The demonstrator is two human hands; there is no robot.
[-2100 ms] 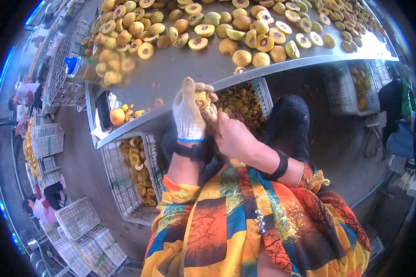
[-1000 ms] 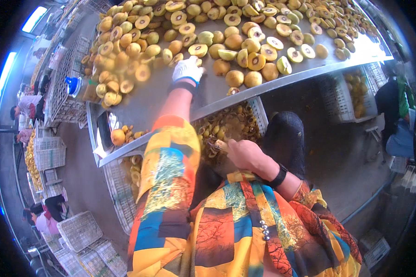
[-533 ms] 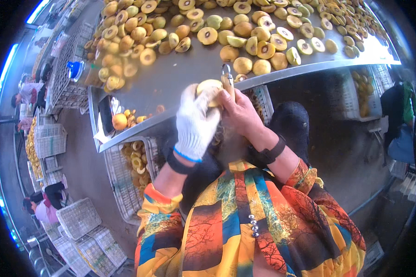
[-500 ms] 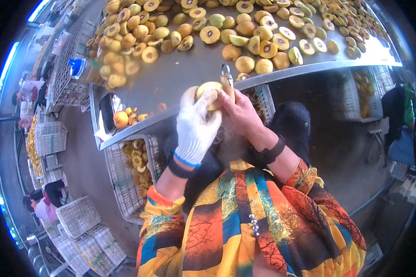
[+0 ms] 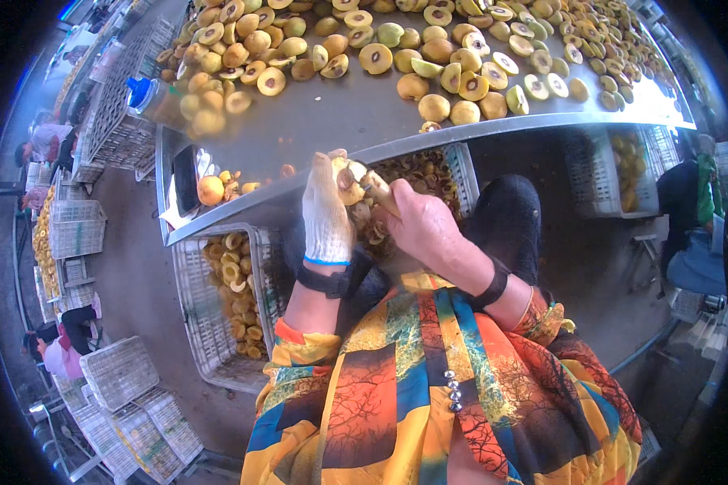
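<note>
My left hand [image 5: 328, 212], in a white knit glove, is closed around a yellow peach half [image 5: 349, 184] just off the table's front edge. In my bare right hand [image 5: 433, 222] is a coring knife [image 5: 382, 196] by its light wooden handle. Its working end is against the peach half; the metal loop is hidden there. Below the fruit, a crate [image 5: 466, 176] holds brown and yellow scraps. Many cut peach halves [image 5: 375, 58], several with brown pits showing, cover the far part of the metal table [image 5: 332, 117].
Left of my legs stands a white crate [image 5: 192, 323] of hollowed peach halves. A dark phone [image 5: 186, 179], an orange fruit [image 5: 210, 190] and a blue-lidded bottle [image 5: 141, 95] are at the table's left. Another crate [image 5: 588, 182] stands under the right side. People sit further off.
Both hands have come lower and nearer to me. The coring knife has turned from upright, loop up, to pointing into the peach half. My left glove has turned its side toward me.
</note>
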